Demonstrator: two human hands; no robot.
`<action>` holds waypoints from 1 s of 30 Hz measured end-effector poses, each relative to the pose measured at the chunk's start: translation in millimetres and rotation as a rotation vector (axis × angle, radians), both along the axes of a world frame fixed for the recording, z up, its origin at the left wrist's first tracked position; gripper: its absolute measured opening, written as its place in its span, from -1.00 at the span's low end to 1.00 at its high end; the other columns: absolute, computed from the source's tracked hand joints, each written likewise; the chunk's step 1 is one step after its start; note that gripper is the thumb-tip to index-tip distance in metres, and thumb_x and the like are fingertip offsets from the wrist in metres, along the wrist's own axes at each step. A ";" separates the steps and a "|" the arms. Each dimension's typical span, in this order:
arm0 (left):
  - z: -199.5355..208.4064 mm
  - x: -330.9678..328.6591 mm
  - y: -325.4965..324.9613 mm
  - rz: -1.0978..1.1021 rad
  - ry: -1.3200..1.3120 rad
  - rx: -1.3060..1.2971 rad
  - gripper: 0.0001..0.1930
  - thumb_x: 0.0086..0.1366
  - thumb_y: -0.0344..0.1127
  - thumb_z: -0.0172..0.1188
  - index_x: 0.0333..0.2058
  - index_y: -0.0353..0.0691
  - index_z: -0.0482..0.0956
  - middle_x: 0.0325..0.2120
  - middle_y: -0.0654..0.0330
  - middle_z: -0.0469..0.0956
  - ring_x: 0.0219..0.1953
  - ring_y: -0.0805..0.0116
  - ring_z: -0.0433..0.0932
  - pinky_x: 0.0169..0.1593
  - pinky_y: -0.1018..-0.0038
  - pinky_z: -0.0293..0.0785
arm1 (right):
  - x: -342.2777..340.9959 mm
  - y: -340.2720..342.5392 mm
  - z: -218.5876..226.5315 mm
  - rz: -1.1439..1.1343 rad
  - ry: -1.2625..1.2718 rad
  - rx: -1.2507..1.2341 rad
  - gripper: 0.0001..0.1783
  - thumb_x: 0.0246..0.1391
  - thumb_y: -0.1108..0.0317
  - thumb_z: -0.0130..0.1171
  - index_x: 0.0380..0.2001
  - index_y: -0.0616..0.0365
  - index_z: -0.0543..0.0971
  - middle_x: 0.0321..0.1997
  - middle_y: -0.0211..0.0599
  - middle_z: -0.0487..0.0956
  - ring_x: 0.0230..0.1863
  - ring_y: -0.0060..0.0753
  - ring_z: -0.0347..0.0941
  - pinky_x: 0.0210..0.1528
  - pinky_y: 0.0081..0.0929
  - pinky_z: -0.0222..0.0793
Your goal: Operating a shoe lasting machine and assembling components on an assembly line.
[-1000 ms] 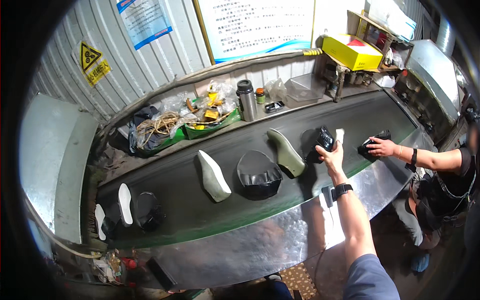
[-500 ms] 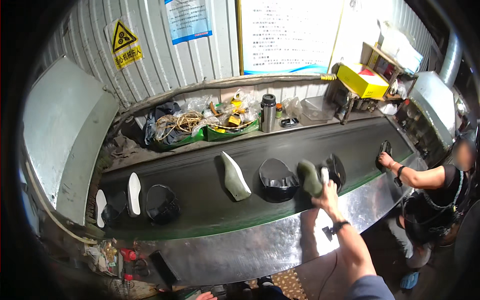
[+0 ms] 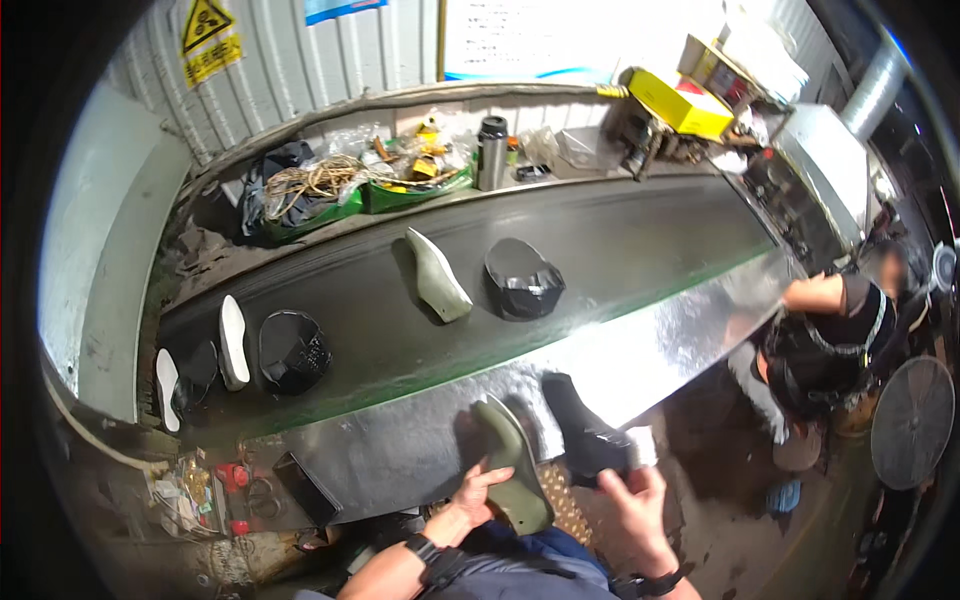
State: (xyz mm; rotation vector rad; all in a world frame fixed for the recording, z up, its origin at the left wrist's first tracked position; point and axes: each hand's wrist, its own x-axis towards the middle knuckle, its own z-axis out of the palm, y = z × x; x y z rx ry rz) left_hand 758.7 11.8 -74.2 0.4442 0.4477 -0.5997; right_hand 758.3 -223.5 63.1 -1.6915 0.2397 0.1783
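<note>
My left hand (image 3: 481, 494) is closed round the side of an olive-green shoe last (image 3: 516, 470), which stands tilted over the metal ledge's near edge. To its right, my right hand (image 3: 637, 505) grips the end of a black shoe upper (image 3: 588, 430). A small white piece (image 3: 641, 446) shows beside the fingers there; its kind cannot be made out. On the dark conveyor belt (image 3: 620, 235) rest another green last with a white sole face (image 3: 436, 280) and a black upper (image 3: 525, 280). Farther left are two white-soled lasts (image 3: 233, 343) and black uppers (image 3: 294, 352).
A shiny metal ledge (image 3: 400, 440) borders the belt. Behind it stand a steel flask (image 3: 491, 155), green bins with rope and bags (image 3: 330, 200), and a yellow box (image 3: 682, 103). A co-worker (image 3: 835, 320) sits at the right. A fan (image 3: 912, 422) stands beyond.
The green last and black upper at the belt's right have come off it toward me. My left hand has risen to hold the last. The co-worker's hand has left the belt; the view has shifted.
</note>
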 end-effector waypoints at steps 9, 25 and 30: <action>37.4 15.0 3.4 0.078 0.093 0.696 -0.42 -0.05 -0.68 0.26 0.00 -0.21 0.38 -0.13 0.14 0.51 -0.12 0.24 0.56 -0.03 0.25 0.56 | -0.5 -63.8 -118.6 -0.092 0.417 1.098 -0.51 0.17 0.19 0.31 0.13 -0.10 0.40 0.21 -0.38 0.47 0.29 -0.08 0.35 0.24 0.54 0.24; 30.2 51.7 99.2 -0.044 0.066 0.566 -0.71 0.32 -0.17 0.29 -0.21 -0.33 0.63 -0.20 0.09 0.66 -0.20 0.30 0.64 -0.09 0.33 0.55 | -49.1 22.4 -99.1 0.823 -0.882 -0.641 -0.45 -0.13 0.33 0.39 0.04 0.06 0.60 -0.37 -0.36 0.52 -0.19 -0.27 0.46 0.38 0.22 0.17; -9.4 77.4 90.3 0.102 -0.222 1.666 -0.71 0.31 -0.12 0.27 -0.30 -0.30 0.64 -0.35 0.06 0.66 -0.30 0.21 0.59 -0.15 0.31 0.46 | -34.6 57.3 -122.1 0.539 -0.896 -0.600 -0.20 -0.36 0.38 0.60 0.06 0.20 0.47 0.10 -0.07 0.35 0.06 0.05 0.40 0.32 -0.08 0.30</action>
